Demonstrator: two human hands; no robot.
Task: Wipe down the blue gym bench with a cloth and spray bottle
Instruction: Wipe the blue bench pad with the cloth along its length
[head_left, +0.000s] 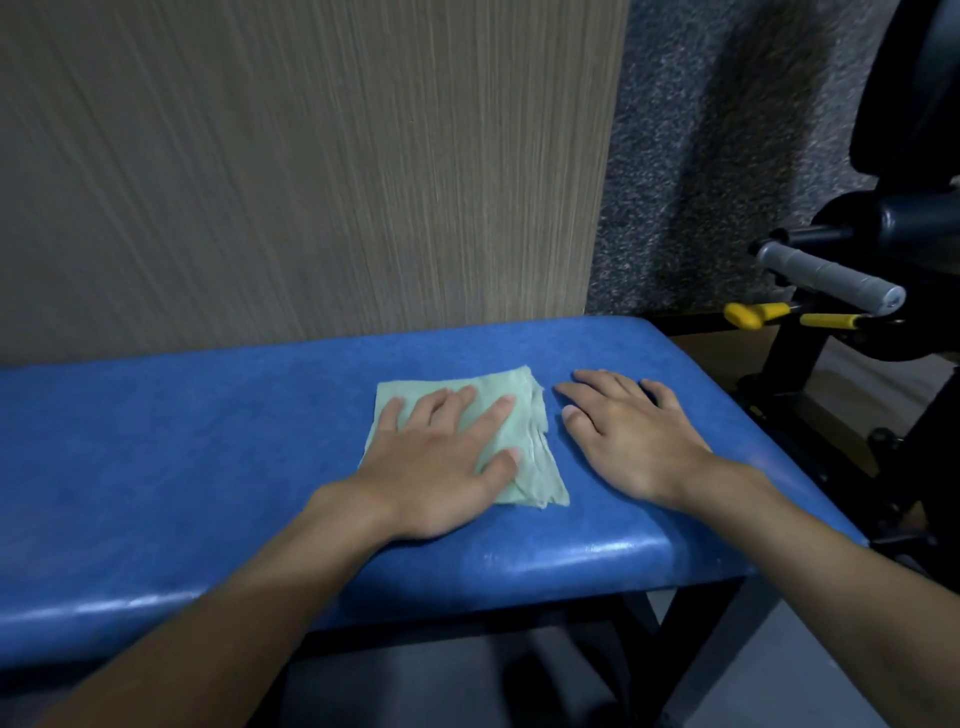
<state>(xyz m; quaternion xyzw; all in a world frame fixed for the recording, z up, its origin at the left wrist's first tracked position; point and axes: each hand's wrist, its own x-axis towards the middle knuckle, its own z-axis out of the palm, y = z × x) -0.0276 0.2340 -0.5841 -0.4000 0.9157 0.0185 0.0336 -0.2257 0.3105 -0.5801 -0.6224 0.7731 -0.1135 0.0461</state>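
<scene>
Your left hand (441, 457) is flat on the folded green cloth (535, 457), fingers spread, pressing it onto the blue bench (182, 457) near the pad's right end. Your right hand (628, 441) lies just beside the cloth, palm down on bare vinyl, fingers straight and slightly fanned, holding nothing. Bench pad sits against a wood-grain wall panel (285, 156). Off the right end: black gym machine (904, 130) with a grey grip handle (831, 278) and what looks like a yellow lever (756, 313), blurry there.
</scene>
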